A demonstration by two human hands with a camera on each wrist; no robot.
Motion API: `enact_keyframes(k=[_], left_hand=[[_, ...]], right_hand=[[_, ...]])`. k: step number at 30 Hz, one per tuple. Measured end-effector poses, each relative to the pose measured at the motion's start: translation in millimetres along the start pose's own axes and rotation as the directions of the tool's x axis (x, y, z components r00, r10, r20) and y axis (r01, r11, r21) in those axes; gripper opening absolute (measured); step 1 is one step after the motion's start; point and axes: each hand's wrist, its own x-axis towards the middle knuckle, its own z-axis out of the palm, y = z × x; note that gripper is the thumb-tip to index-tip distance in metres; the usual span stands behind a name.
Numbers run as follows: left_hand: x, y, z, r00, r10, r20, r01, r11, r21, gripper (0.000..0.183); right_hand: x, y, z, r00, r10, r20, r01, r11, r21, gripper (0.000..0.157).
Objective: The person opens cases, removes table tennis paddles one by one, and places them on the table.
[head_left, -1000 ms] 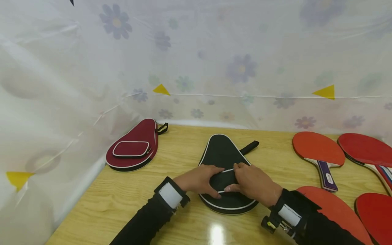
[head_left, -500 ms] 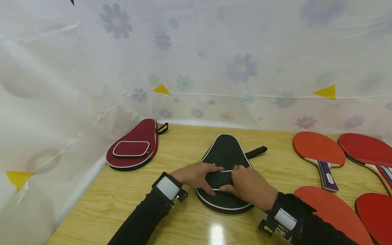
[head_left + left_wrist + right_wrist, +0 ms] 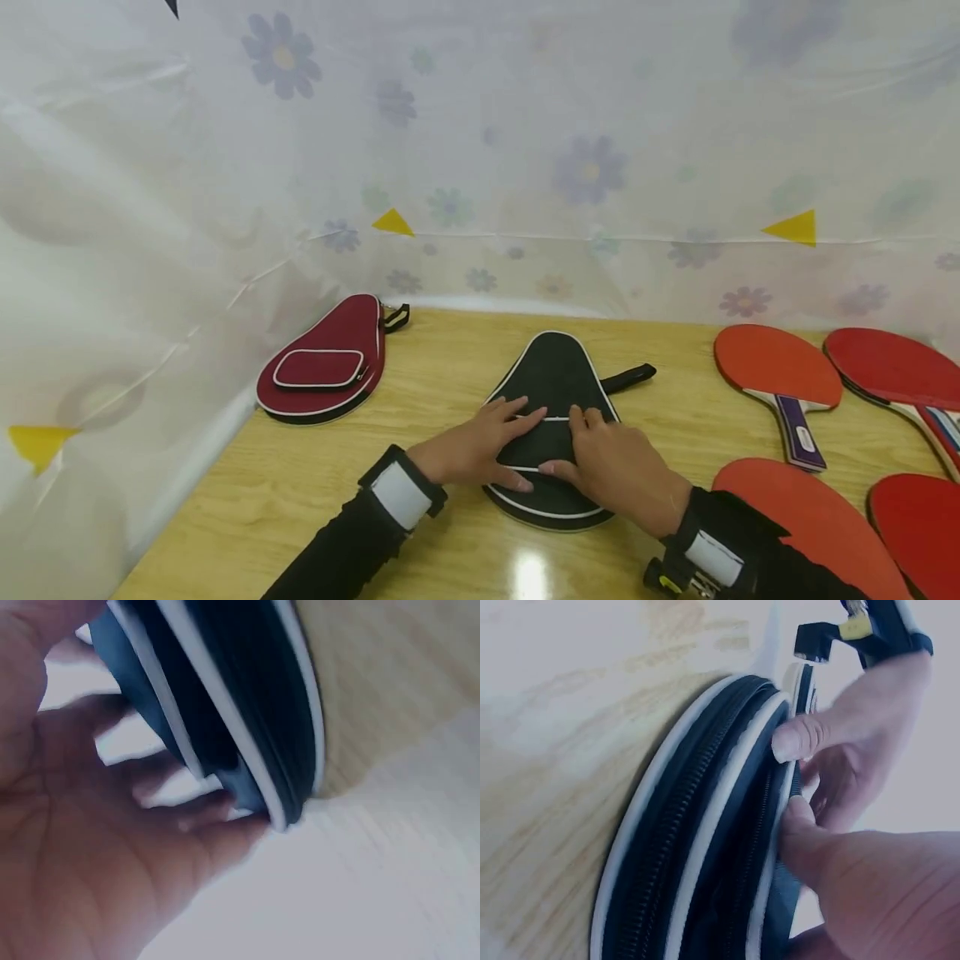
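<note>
A black table tennis paddle case (image 3: pixel 555 371) with white piping lies flat on the wooden table in the head view, its narrow end pointing away. On its front is a raised pocket (image 3: pixel 532 446). My left hand (image 3: pixel 476 446) rests on the left side of the case with fingers spread and nearly straight. Over the pocket's right side, my right hand (image 3: pixel 626 471) holds on with bent fingers at the upper edge and the thumb at the lower. A zipper (image 3: pixel 664 862) runs along the case's side in the right wrist view. A black strap (image 3: pixel 628 379) sticks out to the right.
A maroon paddle case (image 3: pixel 356 329) lies at the back left beside the plastic sheet. Several red-faced paddles lie on the right, among them one with a purple handle (image 3: pixel 798 433) and one partly under the right forearm (image 3: pixel 810 517). A floral curtain (image 3: pixel 525 167) closes the back.
The black case has turned slightly, its narrow end and strap shifting right. My left fingers have spread wider over its left side; the right hand stays on the pocket.
</note>
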Motion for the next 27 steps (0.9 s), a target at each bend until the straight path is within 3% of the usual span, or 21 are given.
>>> enact_keyframes(k=[4, 7, 10, 17, 27], left_hand=[[-12.8, 17.0, 14.2, 0.998, 0.014, -0.053, -0.010, 0.996, 0.088, 0.106], [-16.5, 25.2, 20.4, 0.997, 0.015, -0.081, -0.002, 0.989, 0.151, 0.113], [-15.6, 28.3, 22.6, 0.995, -0.006, -0.099, 0.025, 0.983, 0.183, 0.114], [-5.9, 23.4, 19.2, 0.996, -0.036, -0.079, 0.046, 0.991, 0.126, 0.116], [19.2, 11.8, 9.9, 0.996, -0.029, -0.082, 0.040, 0.990, 0.132, 0.116]], right_hand=[[-11, 4, -0.4, 0.995, 0.004, 0.100, -0.017, 0.991, 0.129, 0.097], [-16, 8, 1.4, 0.980, -0.040, 0.196, -0.017, 0.960, 0.280, 0.114], [-20, 9, 4.9, 0.967, -0.069, 0.246, -0.023, 0.935, 0.353, 0.123], [-16, 11, 9.0, 0.974, -0.067, 0.215, -0.006, 0.946, 0.324, 0.122], [1, 25, 10.9, 0.982, -0.071, 0.175, 0.015, 0.953, 0.303, 0.119]])
